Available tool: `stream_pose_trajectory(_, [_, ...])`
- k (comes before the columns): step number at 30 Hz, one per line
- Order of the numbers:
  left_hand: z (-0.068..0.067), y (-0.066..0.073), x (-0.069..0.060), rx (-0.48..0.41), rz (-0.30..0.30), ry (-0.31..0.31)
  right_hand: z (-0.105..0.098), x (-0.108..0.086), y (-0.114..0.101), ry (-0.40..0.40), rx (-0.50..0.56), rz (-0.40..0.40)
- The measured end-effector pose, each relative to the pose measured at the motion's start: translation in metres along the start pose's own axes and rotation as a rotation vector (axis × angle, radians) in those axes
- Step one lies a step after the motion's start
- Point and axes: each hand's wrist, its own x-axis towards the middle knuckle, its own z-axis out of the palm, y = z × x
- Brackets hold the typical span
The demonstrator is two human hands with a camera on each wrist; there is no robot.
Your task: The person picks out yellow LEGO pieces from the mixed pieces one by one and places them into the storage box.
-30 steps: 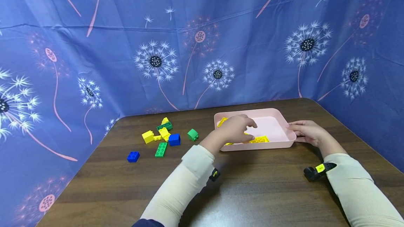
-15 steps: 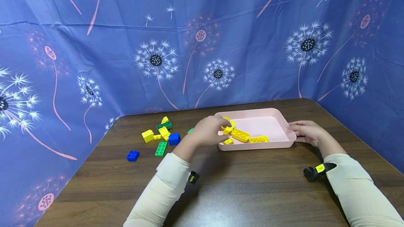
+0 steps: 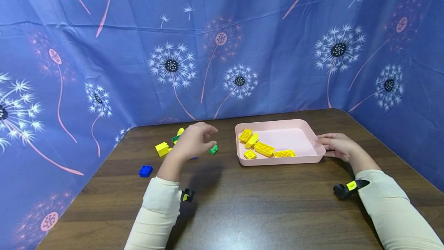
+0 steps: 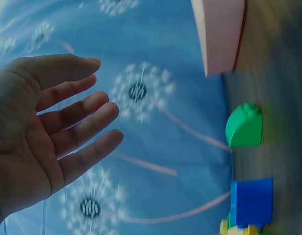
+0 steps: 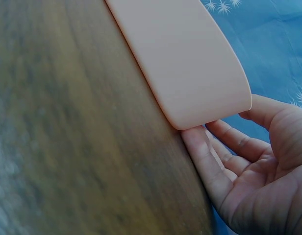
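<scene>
My left hand (image 3: 192, 144) is in the air left of the pink tray (image 3: 313, 159), over the loose bricks, its fingers bent loosely around nothing. The left wrist view shows this hand's palm (image 4: 23, 161) and spread fingers with nothing in them. Beyond it are a green curved brick (image 4: 245, 127) and a blue brick (image 4: 251, 201). My right hand (image 3: 341, 147) holds the tray's right end. In the right wrist view its digits meet the tray wall (image 5: 200, 63) at the rim and the base.
Several yellow bricks, one a long brick (image 3: 264, 149), lie in the tray's left and front part. On the table (image 3: 263, 203) at left are a yellow brick (image 3: 162, 149) and a blue brick (image 3: 145, 171). A patterned blue curtain (image 3: 277, 68) stands behind.
My left hand has moved left out of the tray to above the loose bricks, uncovering the yellow bricks inside. The right hand and the tray have stayed in place.
</scene>
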Motion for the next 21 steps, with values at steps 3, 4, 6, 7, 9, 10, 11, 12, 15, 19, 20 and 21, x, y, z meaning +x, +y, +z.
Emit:
stream_pose_trajectory(3, [-0.009, -0.013, -0.004, -0.009, -0.040, 0.028, -0.001, 0.001, 0.001, 0.002, -0.006, -0.003])
stream_pose_trajectory(4, [-0.011, -0.017, -0.005, -0.016, -0.057, 0.035, -0.002, 0.002, 0.001, 0.001, -0.009, -0.004])
stream_pose_trajectory(6, [-0.015, -0.026, -0.008, -0.026, -0.095, 0.044, -0.002, 0.002, 0.001, 0.002, -0.012, -0.003])
stream_pose_trajectory(7, [-0.017, -0.030, -0.009, -0.033, -0.115, 0.047, -0.002, 0.002, 0.001, 0.003, -0.012, -0.003])
stream_pose_trajectory(9, [-0.020, -0.038, -0.011, -0.036, -0.155, 0.053, -0.002, 0.002, 0.001, 0.003, -0.012, -0.002])
stream_pose_trajectory(10, [-0.021, -0.042, -0.012, -0.036, -0.174, 0.057, -0.001, 0.002, 0.001, 0.002, -0.010, -0.002])
stream_pose_trajectory(11, [-0.021, -0.046, -0.013, -0.030, -0.191, 0.060, -0.001, 0.002, 0.001, 0.002, -0.008, -0.002])
stream_pose_trajectory(12, [-0.022, -0.050, -0.014, -0.023, -0.207, 0.064, -0.001, 0.002, 0.001, 0.001, -0.007, -0.002])
stream_pose_trajectory(15, [-0.024, -0.063, -0.017, -0.017, -0.253, 0.073, 0.000, 0.002, 0.000, 0.001, -0.005, 0.000])
stream_pose_trajectory(19, [-0.025, -0.083, -0.023, -0.021, -0.322, 0.065, 0.001, 0.002, 0.000, 0.012, -0.017, 0.010])
stream_pose_trajectory(20, [-0.026, -0.088, -0.025, -0.015, -0.338, 0.063, 0.001, 0.003, 0.000, 0.015, -0.022, 0.012])
stream_pose_trajectory(21, [-0.027, -0.092, -0.027, -0.011, -0.356, 0.064, 0.001, 0.003, 0.000, 0.018, -0.027, 0.014])
